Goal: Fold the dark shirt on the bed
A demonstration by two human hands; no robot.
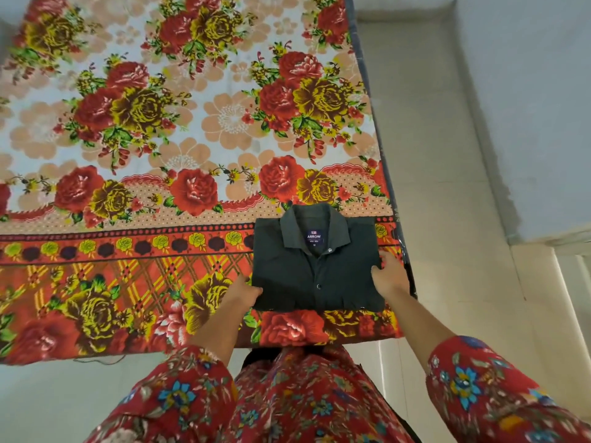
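Red floral garment (307,394), blue, yellow and green flowers, loose sleeves (473,378), bare forearms

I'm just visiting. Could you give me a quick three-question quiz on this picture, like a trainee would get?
1. True or false: the dark shirt lies fully spread out, unfolded.
2. Where on the bed is it? A) far middle B) near right corner C) hanging off
3. What word is on the collar label?
Key: 1 false; 2 B; 3 ARROW.
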